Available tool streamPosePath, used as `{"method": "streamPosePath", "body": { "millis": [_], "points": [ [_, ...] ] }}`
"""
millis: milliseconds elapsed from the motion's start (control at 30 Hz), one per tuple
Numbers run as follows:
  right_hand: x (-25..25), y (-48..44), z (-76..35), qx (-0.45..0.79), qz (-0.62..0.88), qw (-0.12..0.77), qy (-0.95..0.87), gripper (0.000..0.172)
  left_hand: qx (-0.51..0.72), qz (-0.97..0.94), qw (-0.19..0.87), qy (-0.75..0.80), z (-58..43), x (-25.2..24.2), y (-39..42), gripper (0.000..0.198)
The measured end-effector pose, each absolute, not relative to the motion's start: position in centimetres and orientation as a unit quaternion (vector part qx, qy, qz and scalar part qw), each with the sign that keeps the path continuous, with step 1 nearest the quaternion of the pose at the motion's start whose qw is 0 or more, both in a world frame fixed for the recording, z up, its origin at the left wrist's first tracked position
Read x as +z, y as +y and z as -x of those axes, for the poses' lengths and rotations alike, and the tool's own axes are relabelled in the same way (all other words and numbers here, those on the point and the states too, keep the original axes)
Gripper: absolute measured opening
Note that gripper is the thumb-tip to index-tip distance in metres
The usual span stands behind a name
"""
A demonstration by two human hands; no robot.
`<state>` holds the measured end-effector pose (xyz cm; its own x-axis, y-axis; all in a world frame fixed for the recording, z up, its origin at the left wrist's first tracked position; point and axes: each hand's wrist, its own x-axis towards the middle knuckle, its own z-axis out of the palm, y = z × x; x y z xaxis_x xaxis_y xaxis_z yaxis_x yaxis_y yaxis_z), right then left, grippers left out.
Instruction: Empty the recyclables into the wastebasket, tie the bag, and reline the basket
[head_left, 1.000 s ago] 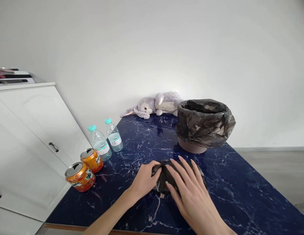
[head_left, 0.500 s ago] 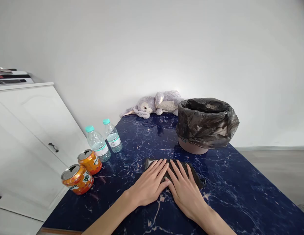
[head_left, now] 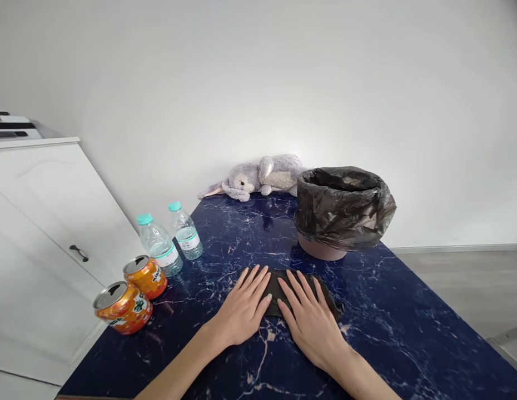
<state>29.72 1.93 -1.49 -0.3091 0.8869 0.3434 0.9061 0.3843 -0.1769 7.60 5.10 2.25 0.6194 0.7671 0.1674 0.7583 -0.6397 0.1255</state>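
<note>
Plainly, the nearer can [head_left: 123, 307], at nine o'clock from the flattened black bag [head_left: 274, 288], shows the character "美"; the farther can [head_left: 145, 276] has lettering, partly turned away, that seems to read "MIRIN". Around ten o'clock, two bottles [head_left: 186, 231] wear white labels with characters too small to read. The bag lies on the blue surface [head_left: 225, 244], half hidden under the left hand [head_left: 242, 307] and right hand [head_left: 312, 316], both palm-down, fingers straight and slightly apart. At one o'clock, a bin [head_left: 323, 250] under its black liner [head_left: 342, 214] blocks one end of the toy rabbit [head_left: 258, 176], near eleven. A white cabinet [head_left: 37, 233] stands beyond the cans.
</note>
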Motion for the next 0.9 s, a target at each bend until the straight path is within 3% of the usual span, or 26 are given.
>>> {"method": "streamPosePath", "body": {
  "millis": [400, 733, 900],
  "points": [
    [-1.9, 2.0, -37.1, 0.017, 0.536, 0.177, -0.825, 0.059, 0.221, -0.812, 0.046, 0.538, -3.1, 1.8, 6.4, 0.054],
    [-4.5, 3.8, -53.2, 0.005, 0.544, 0.158, -0.824, 0.061, 0.212, -0.823, 0.048, 0.525, -3.3, 1.7, 6.2, 0.053],
    [-3.7, 3.3, -54.4, -0.015, 0.545, 0.183, -0.818, 0.063, 0.195, -0.823, 0.052, 0.531, -3.2, 1.7, 6.2, 0.056]
  ]
}}
